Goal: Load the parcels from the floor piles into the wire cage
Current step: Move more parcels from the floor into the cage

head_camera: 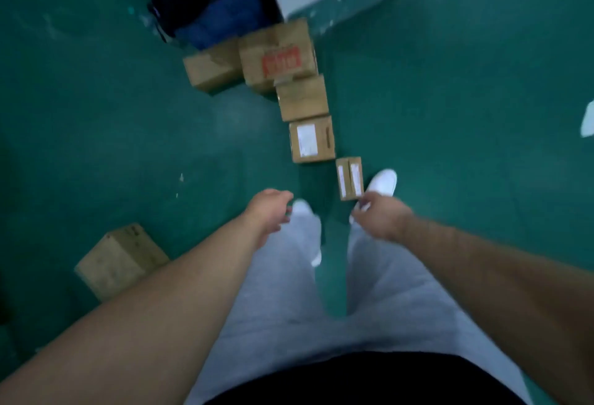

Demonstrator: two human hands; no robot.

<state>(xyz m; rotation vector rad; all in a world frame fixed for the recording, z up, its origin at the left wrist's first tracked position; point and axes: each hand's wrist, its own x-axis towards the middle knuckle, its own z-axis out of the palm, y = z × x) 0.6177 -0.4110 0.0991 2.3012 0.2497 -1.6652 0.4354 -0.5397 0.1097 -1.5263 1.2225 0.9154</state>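
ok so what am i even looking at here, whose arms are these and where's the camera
There is no machine here. This is one picture from a camera worn on a person's head, looking down, so the two bare arms are the wearer's own. Below them you see grey trousers and white shoes on a green floor. Cardboard parcels lie on that floor. A row runs away from the feet, from a small box with two white labels past a box with one white label to a box with red print. One lone box sits at lower left. The left hand hangs loosely curled and holds nothing. The right hand reaches the small box's near end, but the blur hides whether it grips it.
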